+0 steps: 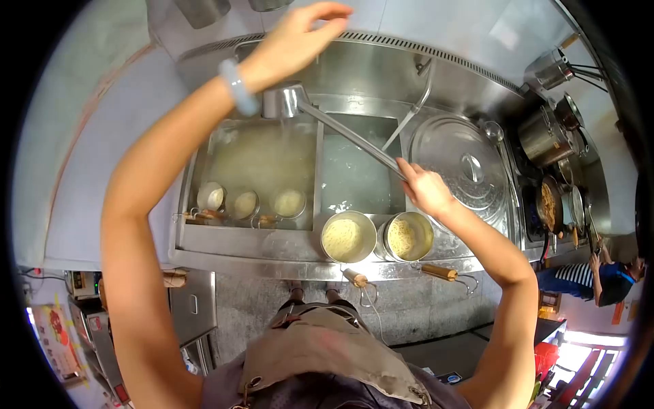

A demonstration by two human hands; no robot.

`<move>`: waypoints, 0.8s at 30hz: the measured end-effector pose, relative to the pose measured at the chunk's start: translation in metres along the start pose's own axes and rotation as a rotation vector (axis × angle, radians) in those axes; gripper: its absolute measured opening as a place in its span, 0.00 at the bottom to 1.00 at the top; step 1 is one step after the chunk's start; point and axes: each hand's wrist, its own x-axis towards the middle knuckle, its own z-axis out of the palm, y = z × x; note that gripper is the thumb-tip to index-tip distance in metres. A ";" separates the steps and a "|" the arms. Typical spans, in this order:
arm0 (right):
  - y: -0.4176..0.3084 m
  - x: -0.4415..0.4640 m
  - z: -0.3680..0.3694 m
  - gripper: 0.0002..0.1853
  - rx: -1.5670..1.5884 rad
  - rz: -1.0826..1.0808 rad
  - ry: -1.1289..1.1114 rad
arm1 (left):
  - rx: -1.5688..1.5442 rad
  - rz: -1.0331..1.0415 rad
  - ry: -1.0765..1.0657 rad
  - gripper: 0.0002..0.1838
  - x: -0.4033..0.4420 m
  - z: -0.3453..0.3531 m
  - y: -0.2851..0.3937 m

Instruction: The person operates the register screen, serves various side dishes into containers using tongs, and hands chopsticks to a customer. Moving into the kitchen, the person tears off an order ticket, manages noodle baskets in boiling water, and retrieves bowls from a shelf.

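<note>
My right hand (428, 189) is closed around the long handle of a metal ladle (351, 136). The ladle's deep cup hangs over the back of a tank of cloudy water (262, 157), beside a tank of clearer water (357, 167). Above the cup, close to the back wall, my left hand (303, 37) is raised with its fingers stretched out and nothing visible in it. Several noodle strainers stand at the cloudy tank's front edge, including one strainer (289, 203). On the front ledge sit two metal containers of pale noodles (343, 238) (402, 237) with wooden handles.
A tap (424, 92) reaches over the clearer tank. Right of it lies a large round metal lid (449, 153). Farther right are a tall pot (545, 140) and a pan of brown food (548, 204) on the stove. Another person (589, 281) stands at the far right.
</note>
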 end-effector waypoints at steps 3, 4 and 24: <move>0.008 -0.031 -0.013 0.31 -0.090 -0.068 0.071 | 0.129 -0.040 0.060 0.17 -0.039 -0.052 0.047; 0.006 -0.047 -0.025 0.31 -0.139 -0.064 0.109 | 0.137 0.005 0.064 0.19 -0.045 -0.067 0.058; 0.209 -0.211 0.164 0.26 -0.164 0.844 0.435 | 1.365 -0.595 0.877 0.15 -0.385 -0.195 0.176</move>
